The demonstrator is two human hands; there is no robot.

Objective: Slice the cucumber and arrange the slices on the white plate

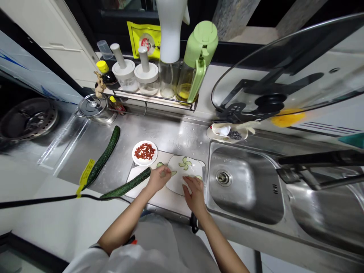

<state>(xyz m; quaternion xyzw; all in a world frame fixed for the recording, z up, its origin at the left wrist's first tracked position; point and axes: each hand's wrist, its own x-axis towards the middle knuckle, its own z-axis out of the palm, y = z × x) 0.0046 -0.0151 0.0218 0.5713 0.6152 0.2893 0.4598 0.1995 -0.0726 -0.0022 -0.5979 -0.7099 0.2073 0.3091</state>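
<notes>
My left hand is closed on thin cucumber slices, one poking out past its fingertips over the left rim of a white plate. On the plate, several cucumber slices form a small pinwheel. My right hand rests at the plate's lower right with fingers stretched out and thumb apart, close to another slice at the plate's right side. Beside my left wrist, a cut cucumber lies across the edge of the cutting board. A small white dish of red berries sits just behind the board.
A whole cucumber with a yellow tag lies to the left. At the back left stands a lidded steel pot, below a rack of bottles and jars. A steel sink adjoins the board on the right. A knife handle juts over the front edge.
</notes>
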